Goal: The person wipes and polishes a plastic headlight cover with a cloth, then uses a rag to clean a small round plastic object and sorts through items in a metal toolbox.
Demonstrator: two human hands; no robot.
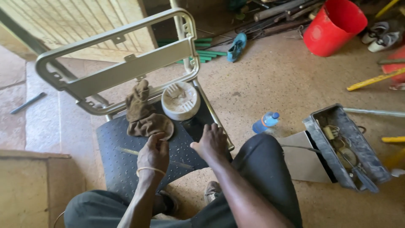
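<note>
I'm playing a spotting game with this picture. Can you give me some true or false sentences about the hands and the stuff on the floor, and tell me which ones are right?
1. A brown glove lies on the dark dotted platform. True.
2. The left hand wears that glove. False: both hands are bare; the left hand only has a band at its wrist and sits just below the glove.
3. The right hand rests at the platform's right edge. True.
4. The bucket is blue. False: it is red; the small bottle on the floor is the blue thing.
5. A round white dish sits on the platform beside the glove. True.
</note>
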